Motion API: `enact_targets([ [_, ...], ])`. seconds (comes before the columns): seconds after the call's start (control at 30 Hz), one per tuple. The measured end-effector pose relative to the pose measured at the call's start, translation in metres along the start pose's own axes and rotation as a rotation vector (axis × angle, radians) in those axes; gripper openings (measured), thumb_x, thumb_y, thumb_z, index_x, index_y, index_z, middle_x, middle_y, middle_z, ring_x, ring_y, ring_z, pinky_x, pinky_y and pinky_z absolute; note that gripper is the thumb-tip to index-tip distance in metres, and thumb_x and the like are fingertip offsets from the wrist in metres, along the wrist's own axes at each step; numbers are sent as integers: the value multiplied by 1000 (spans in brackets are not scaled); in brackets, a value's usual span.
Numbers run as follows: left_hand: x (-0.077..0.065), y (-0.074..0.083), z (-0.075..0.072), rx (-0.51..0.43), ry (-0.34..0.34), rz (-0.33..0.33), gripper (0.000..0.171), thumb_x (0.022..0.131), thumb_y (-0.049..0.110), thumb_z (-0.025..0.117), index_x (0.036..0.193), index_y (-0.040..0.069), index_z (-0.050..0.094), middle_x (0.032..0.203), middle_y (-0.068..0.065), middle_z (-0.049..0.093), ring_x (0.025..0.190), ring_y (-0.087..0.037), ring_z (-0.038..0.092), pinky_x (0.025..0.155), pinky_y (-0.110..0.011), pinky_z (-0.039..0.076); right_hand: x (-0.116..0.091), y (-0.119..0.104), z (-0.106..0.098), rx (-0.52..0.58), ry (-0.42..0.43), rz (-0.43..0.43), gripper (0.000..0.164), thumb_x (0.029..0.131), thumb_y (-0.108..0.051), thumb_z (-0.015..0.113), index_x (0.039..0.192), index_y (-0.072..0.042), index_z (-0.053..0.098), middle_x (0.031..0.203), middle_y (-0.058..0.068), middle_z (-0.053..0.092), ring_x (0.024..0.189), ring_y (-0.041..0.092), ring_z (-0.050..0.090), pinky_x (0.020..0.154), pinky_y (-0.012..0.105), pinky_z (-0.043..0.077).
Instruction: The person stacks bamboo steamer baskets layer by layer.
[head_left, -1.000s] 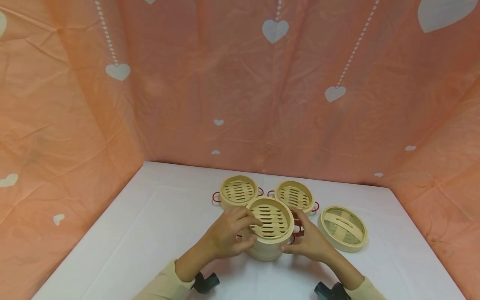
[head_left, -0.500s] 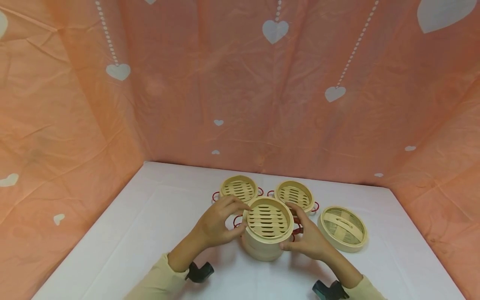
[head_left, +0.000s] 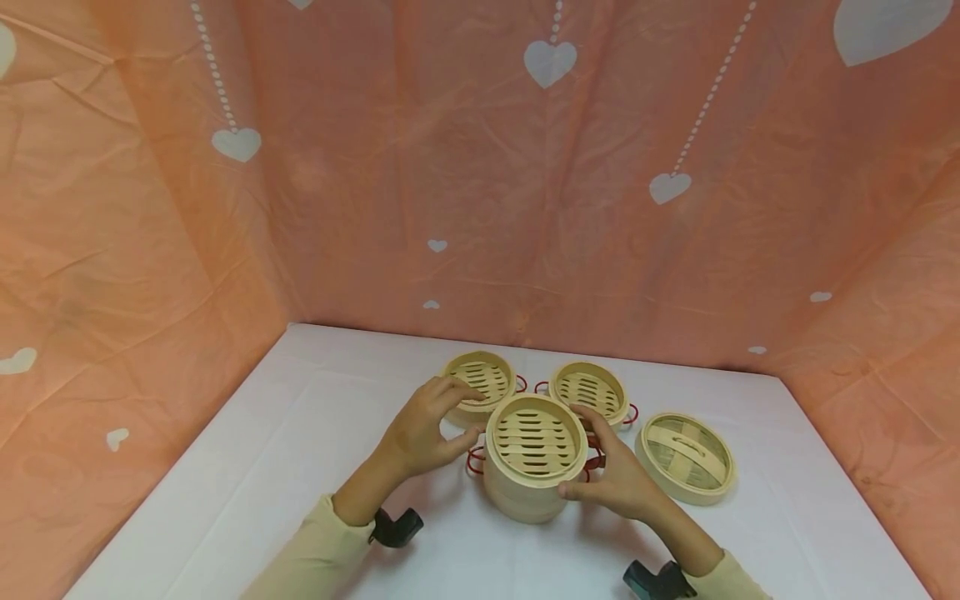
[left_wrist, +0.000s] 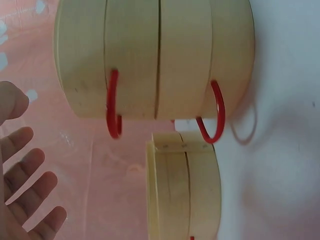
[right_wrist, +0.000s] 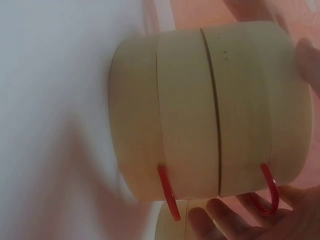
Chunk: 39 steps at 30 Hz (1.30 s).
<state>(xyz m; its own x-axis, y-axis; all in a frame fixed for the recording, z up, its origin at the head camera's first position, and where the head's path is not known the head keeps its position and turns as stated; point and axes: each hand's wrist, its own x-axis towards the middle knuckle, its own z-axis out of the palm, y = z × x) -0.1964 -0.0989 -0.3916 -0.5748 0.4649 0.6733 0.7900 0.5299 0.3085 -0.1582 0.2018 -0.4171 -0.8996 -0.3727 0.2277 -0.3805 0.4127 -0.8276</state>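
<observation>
Two bamboo steamer baskets (head_left: 534, 442) stand stacked upright on the table, slatted base visible inside the top one. Red handles (left_wrist: 215, 112) stick out from their sides. My left hand (head_left: 427, 429) is just left of the stack, fingers loosely spread and holding nothing; in the left wrist view its fingertips (left_wrist: 30, 172) are apart from the wood. My right hand (head_left: 618, 475) curves round the right side of the stack, thumb at the front and fingers behind. In the right wrist view its fingers (right_wrist: 225, 217) lie beside the red handles and its thumb overlaps the top basket's rim.
Behind the stack sit two single steamer baskets, one at the back left (head_left: 480, 379) and one at the back right (head_left: 590, 392). A round woven bamboo lid (head_left: 686, 458) lies to the right. An orange cloth with hearts (head_left: 480, 208) encloses the white table (head_left: 300, 442).
My left hand has come off the top basket's rim and moved left and back, its fingers now spread beside the stack. The right hand and the stack have hardly moved.
</observation>
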Motion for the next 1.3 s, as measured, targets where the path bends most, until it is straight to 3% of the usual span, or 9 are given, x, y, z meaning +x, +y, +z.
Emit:
enact_targets([
  [0.4,2,-21,7,-9,2,-52,35,73,18,77,105,10,67,103,-1,63,99,-19,58,88,-37,50,1,0,0,0,-3,15,100,65,-22,88,146,-12,30,129,17,52,98,7,56,71,29,53],
  [0.67,1,-27,14,-47,-37,-115,34,73,15,77,105,9,68,106,-3,63,103,-22,57,90,-39,50,0,0,1,26,-11,21,98,67,-20,87,146,-16,30,130,18,53,99,8,57,71,31,54],
  [1.3,2,-42,28,-30,-74,-210,37,70,15,77,105,8,69,108,-3,62,107,-23,57,91,-41,49,0,1,2,36,-15,53,97,69,-20,86,147,-18,29,131,18,52,100,9,57,72,31,54],
])
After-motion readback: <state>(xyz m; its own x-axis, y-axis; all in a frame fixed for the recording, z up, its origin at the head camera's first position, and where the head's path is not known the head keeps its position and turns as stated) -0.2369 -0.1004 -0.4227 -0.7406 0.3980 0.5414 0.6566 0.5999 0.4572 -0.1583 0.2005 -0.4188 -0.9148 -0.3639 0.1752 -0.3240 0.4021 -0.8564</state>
